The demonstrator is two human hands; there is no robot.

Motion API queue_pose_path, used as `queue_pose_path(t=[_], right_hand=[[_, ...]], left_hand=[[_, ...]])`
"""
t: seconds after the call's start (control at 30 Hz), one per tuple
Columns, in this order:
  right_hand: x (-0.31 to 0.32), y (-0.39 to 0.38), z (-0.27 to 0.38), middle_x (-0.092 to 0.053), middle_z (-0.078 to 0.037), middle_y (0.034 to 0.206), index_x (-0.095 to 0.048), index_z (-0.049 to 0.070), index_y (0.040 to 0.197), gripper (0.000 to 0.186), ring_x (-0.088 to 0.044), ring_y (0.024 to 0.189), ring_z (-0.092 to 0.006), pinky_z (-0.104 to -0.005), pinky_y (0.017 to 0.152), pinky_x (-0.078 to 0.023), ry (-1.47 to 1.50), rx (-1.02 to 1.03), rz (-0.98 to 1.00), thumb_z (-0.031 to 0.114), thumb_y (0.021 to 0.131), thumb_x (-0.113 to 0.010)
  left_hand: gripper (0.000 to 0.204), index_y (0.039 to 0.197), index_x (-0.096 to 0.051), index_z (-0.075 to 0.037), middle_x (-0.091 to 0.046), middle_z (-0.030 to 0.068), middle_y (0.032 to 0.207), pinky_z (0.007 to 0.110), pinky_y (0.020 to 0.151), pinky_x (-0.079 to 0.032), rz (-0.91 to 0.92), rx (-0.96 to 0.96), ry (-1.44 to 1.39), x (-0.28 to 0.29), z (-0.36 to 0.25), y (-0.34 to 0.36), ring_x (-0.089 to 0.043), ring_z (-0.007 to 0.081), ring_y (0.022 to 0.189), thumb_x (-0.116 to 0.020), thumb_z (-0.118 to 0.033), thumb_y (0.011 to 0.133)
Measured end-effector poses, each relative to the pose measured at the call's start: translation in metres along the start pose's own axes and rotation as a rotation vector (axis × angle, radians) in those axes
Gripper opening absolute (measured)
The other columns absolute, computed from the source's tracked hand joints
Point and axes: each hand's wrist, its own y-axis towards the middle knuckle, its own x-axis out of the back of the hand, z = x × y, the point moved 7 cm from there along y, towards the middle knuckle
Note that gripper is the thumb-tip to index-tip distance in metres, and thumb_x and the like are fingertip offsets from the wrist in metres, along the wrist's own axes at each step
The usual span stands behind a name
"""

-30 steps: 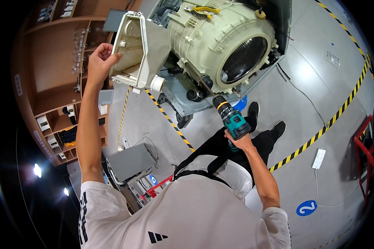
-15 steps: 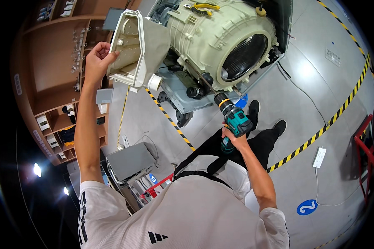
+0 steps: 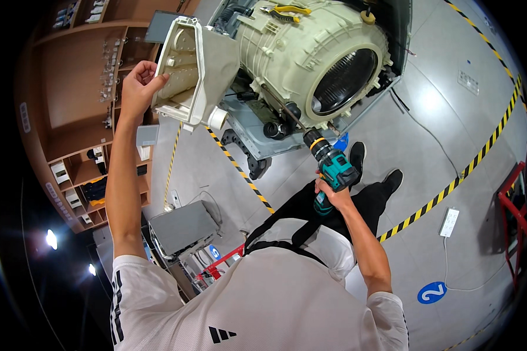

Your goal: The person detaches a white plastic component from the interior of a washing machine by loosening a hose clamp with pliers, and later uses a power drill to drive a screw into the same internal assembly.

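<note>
My right hand [image 3: 332, 193] is wrapped round the handle of a teal and black cordless drill [image 3: 336, 169]. A long thin bit [image 3: 284, 106] runs from its chuck toward the lower side of a cream washing machine tub [image 3: 293, 64]. My left hand [image 3: 143, 85] is closed on the near-left rim of a white plastic detergent drawer housing [image 3: 219, 64], thumb on its inner side. The housing is tilted, with its open side toward me and a short round spout [image 3: 217, 118] at the bottom. The curled fingertips behind the rim are partly hidden.
Yellow-handled pliers [image 3: 287, 11] lie on top of the tub. The tub sits in a grey metal cabinet [image 3: 249, 126]. Brown shelving [image 3: 70, 134] stands left, a grey-topped cart [image 3: 184, 227] lower left. A power strip [image 3: 449, 222] and cables lie on the floor at right, near striped tape.
Hardly anything differs. The drill and my right hand have shifted very slightly right and down; my left hand stays on the housing rim.
</note>
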Motion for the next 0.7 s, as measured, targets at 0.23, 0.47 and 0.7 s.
queue_pose_path(t=[0.23,0.47,0.7], right_hand=[[-0.001,-0.002,0.0,-0.055,-0.008,0.08,-0.052,-0.002,0.102,0.023,-0.058,0.061,-0.016,-0.0291,0.058,-0.047,-0.005,0.009,-0.001,0.0,0.079,-0.056],[-0.004,-0.004,0.001,-0.055,-0.006,0.075,-0.053,-0.001,0.096,0.016,-0.058,0.06,-0.015,-0.028,0.057,-0.047,-0.02,-0.005,-0.044,-0.001,0.08,-0.056],[0.001,-0.005,0.01,-0.059,-0.006,0.072,-0.056,0.0,0.091,0.014,-0.059,0.056,-0.0141,-0.0291,0.052,-0.048,0.02,0.024,-0.042,-0.001,0.078,-0.061]], left_hand=[[0.016,0.085,-0.057,-0.004,-0.056,-0.0041,0.077,0.016,0.064,-0.039,0.003,0.001,0.025,-0.001,-0.003,0.002,-0.049,0.0018,0.069,-0.07,-0.009,0.076],[0.016,0.086,-0.057,-0.004,-0.056,-0.0044,0.077,0.016,0.065,-0.039,0.005,-0.013,-0.007,-0.002,-0.005,0.004,-0.049,0.0016,0.069,-0.069,-0.009,0.077],[0.016,0.085,-0.057,-0.004,-0.056,-0.0044,0.076,0.016,0.064,-0.038,0.027,-0.005,0.008,-0.004,-0.005,0.009,-0.049,0.0014,0.069,-0.069,-0.009,0.077]])
